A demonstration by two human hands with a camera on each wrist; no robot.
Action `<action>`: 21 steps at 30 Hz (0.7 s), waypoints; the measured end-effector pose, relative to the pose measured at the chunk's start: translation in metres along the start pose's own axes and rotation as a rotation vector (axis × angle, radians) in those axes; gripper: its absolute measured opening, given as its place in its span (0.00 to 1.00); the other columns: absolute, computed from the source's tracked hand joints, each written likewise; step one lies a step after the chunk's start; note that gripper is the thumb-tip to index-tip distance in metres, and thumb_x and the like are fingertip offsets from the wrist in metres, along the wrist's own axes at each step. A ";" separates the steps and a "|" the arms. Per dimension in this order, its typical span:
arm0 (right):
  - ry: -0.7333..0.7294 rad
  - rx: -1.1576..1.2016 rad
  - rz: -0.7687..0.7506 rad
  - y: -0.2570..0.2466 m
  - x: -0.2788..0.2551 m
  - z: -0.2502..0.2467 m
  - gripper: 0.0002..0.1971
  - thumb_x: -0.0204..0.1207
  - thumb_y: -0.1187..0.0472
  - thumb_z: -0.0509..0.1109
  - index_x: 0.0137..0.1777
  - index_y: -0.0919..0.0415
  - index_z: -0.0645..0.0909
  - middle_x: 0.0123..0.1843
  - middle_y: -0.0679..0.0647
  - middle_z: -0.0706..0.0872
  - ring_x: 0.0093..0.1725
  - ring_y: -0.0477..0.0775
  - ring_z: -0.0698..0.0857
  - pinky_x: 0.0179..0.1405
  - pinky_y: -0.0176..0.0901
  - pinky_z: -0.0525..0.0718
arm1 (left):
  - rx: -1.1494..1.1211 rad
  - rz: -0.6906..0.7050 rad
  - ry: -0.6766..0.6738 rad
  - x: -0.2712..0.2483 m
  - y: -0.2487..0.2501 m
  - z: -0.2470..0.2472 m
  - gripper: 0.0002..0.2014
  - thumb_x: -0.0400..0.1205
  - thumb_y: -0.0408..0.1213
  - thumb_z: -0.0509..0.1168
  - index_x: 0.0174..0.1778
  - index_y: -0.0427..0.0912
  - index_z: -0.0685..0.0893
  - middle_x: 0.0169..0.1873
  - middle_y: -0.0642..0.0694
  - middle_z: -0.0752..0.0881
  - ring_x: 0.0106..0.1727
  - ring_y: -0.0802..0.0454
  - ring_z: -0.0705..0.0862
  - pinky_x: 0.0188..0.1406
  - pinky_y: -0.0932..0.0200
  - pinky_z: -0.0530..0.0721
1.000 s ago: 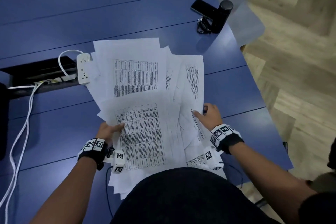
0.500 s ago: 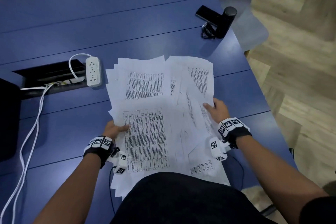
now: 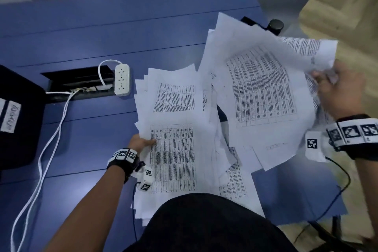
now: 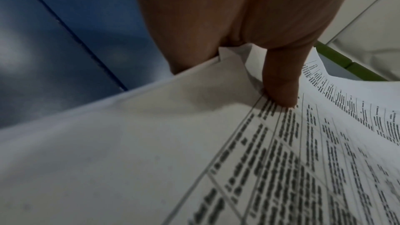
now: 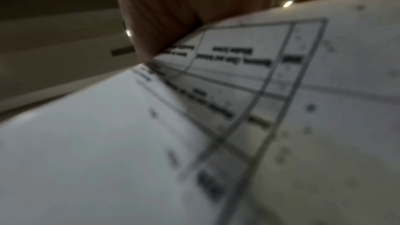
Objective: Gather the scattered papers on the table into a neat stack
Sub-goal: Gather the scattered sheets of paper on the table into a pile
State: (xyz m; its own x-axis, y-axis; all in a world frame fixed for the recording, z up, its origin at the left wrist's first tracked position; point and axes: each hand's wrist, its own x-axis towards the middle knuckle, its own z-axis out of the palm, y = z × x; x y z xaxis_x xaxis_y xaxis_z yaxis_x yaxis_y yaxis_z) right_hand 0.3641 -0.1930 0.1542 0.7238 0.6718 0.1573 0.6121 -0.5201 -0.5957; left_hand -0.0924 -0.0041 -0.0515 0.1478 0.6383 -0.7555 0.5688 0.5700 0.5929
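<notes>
A loose heap of printed white papers (image 3: pixel 173 149) lies on the blue table (image 3: pixel 102 26) in front of me. My left hand (image 3: pixel 141 142) holds the heap's left edge, thumb (image 4: pixel 281 88) on top of the printed sheet (image 4: pixel 216 160) and fingers under it. My right hand (image 3: pixel 339 92) grips a bunch of several sheets (image 3: pixel 261 92) by their right edge and holds them lifted and tilted above the table's right side. The right wrist view is blurred, filled by the lifted sheets (image 5: pixel 216 126) with the hand (image 5: pixel 173 14) behind them.
A white power strip (image 3: pixel 122 80) with white cables (image 3: pixel 51 133) lies by a cable slot (image 3: pixel 77 82) at the left. A dark bag (image 3: pixel 16 120) stands at the far left. A black cylinder (image 3: pixel 276 25) and a phone (image 3: pixel 248 21) peek out behind the raised sheets. The table edge runs close at right.
My right hand has lifted a bunch of sheets off the heap, up and to the right. The left hand keeps its hold on the left edge. The head view has shifted.
</notes>
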 end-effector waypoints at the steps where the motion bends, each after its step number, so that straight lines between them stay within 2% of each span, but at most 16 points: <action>1: 0.023 0.038 0.035 0.002 0.003 -0.005 0.07 0.78 0.52 0.67 0.40 0.53 0.78 0.37 0.49 0.87 0.37 0.48 0.81 0.48 0.50 0.79 | -0.001 0.008 0.003 0.003 -0.002 -0.001 0.20 0.73 0.32 0.76 0.59 0.28 0.83 0.53 0.35 0.88 0.57 0.36 0.85 0.67 0.39 0.78; 3: 0.057 0.071 0.068 0.006 0.005 -0.011 0.13 0.76 0.49 0.67 0.52 0.58 0.80 0.47 0.59 0.89 0.47 0.59 0.86 0.53 0.55 0.84 | -0.021 -0.022 -0.026 0.002 0.002 0.000 0.19 0.72 0.32 0.77 0.56 0.29 0.83 0.51 0.34 0.88 0.57 0.34 0.85 0.66 0.36 0.79; 4: 0.068 0.104 0.085 0.005 0.004 -0.011 0.16 0.76 0.48 0.68 0.57 0.58 0.80 0.52 0.61 0.89 0.50 0.59 0.87 0.53 0.53 0.84 | -0.003 -0.028 -0.017 -0.002 0.006 0.001 0.15 0.72 0.31 0.76 0.52 0.30 0.83 0.47 0.35 0.89 0.54 0.35 0.86 0.61 0.39 0.83; 6: 0.045 0.251 0.121 0.003 -0.001 0.001 0.16 0.78 0.52 0.69 0.61 0.61 0.81 0.54 0.59 0.87 0.44 0.41 0.87 0.45 0.34 0.82 | -0.008 -0.040 -0.003 -0.011 0.012 0.005 0.04 0.76 0.25 0.71 0.41 0.33 0.82 0.34 0.41 0.87 0.41 0.42 0.86 0.41 0.54 0.86; 7: 0.024 0.334 0.155 0.001 -0.007 0.014 0.18 0.79 0.52 0.70 0.61 0.65 0.81 0.53 0.59 0.86 0.38 0.32 0.85 0.41 0.27 0.80 | -0.053 -0.040 -0.002 -0.013 0.013 0.006 0.05 0.77 0.23 0.70 0.39 0.34 0.82 0.30 0.42 0.87 0.37 0.44 0.84 0.36 0.55 0.84; 8: -0.001 0.392 0.169 0.000 -0.014 0.030 0.23 0.78 0.46 0.70 0.60 0.66 0.82 0.52 0.60 0.86 0.38 0.33 0.85 0.41 0.27 0.81 | -0.069 -0.042 -0.006 -0.015 0.013 0.007 0.04 0.76 0.22 0.70 0.39 0.33 0.83 0.30 0.41 0.87 0.38 0.42 0.84 0.39 0.53 0.83; 9: -0.026 0.413 0.176 -0.001 -0.024 0.048 0.27 0.74 0.40 0.71 0.58 0.66 0.82 0.51 0.62 0.87 0.41 0.42 0.86 0.43 0.35 0.82 | -0.092 -0.024 -0.025 -0.016 0.013 0.008 0.04 0.75 0.23 0.72 0.41 0.32 0.84 0.34 0.39 0.88 0.42 0.39 0.85 0.45 0.48 0.83; 10: -0.064 0.395 0.188 -0.004 -0.037 0.068 0.27 0.74 0.40 0.71 0.57 0.66 0.83 0.51 0.65 0.88 0.44 0.52 0.86 0.42 0.41 0.79 | -0.099 -0.026 -0.019 -0.011 0.008 0.006 0.06 0.73 0.26 0.73 0.45 0.32 0.85 0.40 0.36 0.89 0.49 0.36 0.86 0.52 0.44 0.82; 12: -0.130 0.324 0.220 -0.006 -0.069 0.111 0.15 0.79 0.57 0.71 0.58 0.69 0.82 0.52 0.68 0.88 0.47 0.57 0.84 0.41 0.38 0.72 | -0.164 -0.019 -0.010 -0.015 0.009 0.007 0.20 0.76 0.37 0.73 0.62 0.33 0.83 0.58 0.35 0.86 0.65 0.33 0.81 0.63 0.42 0.77; 13: -0.149 0.312 0.247 -0.005 -0.087 0.132 0.13 0.80 0.61 0.70 0.59 0.70 0.82 0.54 0.68 0.88 0.50 0.60 0.86 0.44 0.37 0.73 | -0.229 -0.016 0.003 -0.018 0.010 0.009 0.27 0.80 0.45 0.69 0.71 0.34 0.77 0.69 0.35 0.80 0.73 0.33 0.75 0.69 0.40 0.72; 15: -0.248 0.341 0.336 -0.004 -0.121 0.165 0.13 0.81 0.62 0.68 0.60 0.69 0.81 0.58 0.65 0.88 0.57 0.62 0.86 0.53 0.40 0.76 | -0.348 -0.047 0.009 -0.028 0.015 0.013 0.37 0.81 0.63 0.59 0.80 0.40 0.67 0.80 0.36 0.64 0.80 0.32 0.64 0.75 0.31 0.64; 16: -0.304 0.344 0.367 -0.001 -0.133 0.177 0.13 0.82 0.61 0.67 0.60 0.70 0.81 0.59 0.65 0.87 0.60 0.63 0.86 0.54 0.41 0.77 | -0.410 -0.052 0.016 -0.023 0.011 0.010 0.39 0.79 0.69 0.54 0.79 0.44 0.69 0.79 0.38 0.67 0.79 0.35 0.67 0.73 0.29 0.67; 18: -0.427 0.251 0.402 0.010 -0.146 0.198 0.19 0.83 0.57 0.66 0.65 0.73 0.77 0.65 0.67 0.83 0.66 0.67 0.81 0.59 0.47 0.77 | -0.534 -0.020 -0.018 -0.022 0.009 0.009 0.37 0.79 0.71 0.49 0.74 0.49 0.76 0.71 0.42 0.79 0.72 0.43 0.79 0.68 0.37 0.76; 19: -0.522 0.189 0.409 0.017 -0.150 0.206 0.23 0.83 0.55 0.65 0.70 0.72 0.74 0.69 0.67 0.80 0.71 0.67 0.78 0.65 0.50 0.76 | -0.545 -0.004 -0.051 -0.025 0.011 0.011 0.33 0.80 0.69 0.52 0.72 0.50 0.78 0.70 0.45 0.80 0.71 0.46 0.79 0.68 0.42 0.76; 20: -0.614 0.157 0.409 0.022 -0.152 0.211 0.22 0.83 0.53 0.65 0.70 0.68 0.75 0.68 0.63 0.81 0.71 0.65 0.76 0.66 0.51 0.75 | -0.513 0.000 -0.047 -0.026 0.011 0.012 0.29 0.81 0.64 0.58 0.72 0.50 0.78 0.70 0.49 0.79 0.71 0.49 0.78 0.68 0.46 0.74; 21: -0.710 0.136 0.400 0.024 -0.153 0.215 0.14 0.82 0.51 0.66 0.63 0.57 0.78 0.59 0.51 0.82 0.65 0.61 0.77 0.58 0.46 0.78 | -0.430 0.041 -0.029 -0.033 0.017 0.016 0.24 0.82 0.55 0.64 0.71 0.48 0.78 0.67 0.51 0.79 0.69 0.51 0.77 0.68 0.49 0.72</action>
State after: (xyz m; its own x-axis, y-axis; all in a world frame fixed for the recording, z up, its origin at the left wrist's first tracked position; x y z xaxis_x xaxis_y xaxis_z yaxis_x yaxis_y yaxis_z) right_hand 0.1998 -0.1947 -0.0539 0.4780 0.6464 -0.5947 0.2740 -0.7530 -0.5983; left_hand -0.0744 -0.0231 -0.0210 0.1897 0.6533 -0.7330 0.1744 0.7122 0.6799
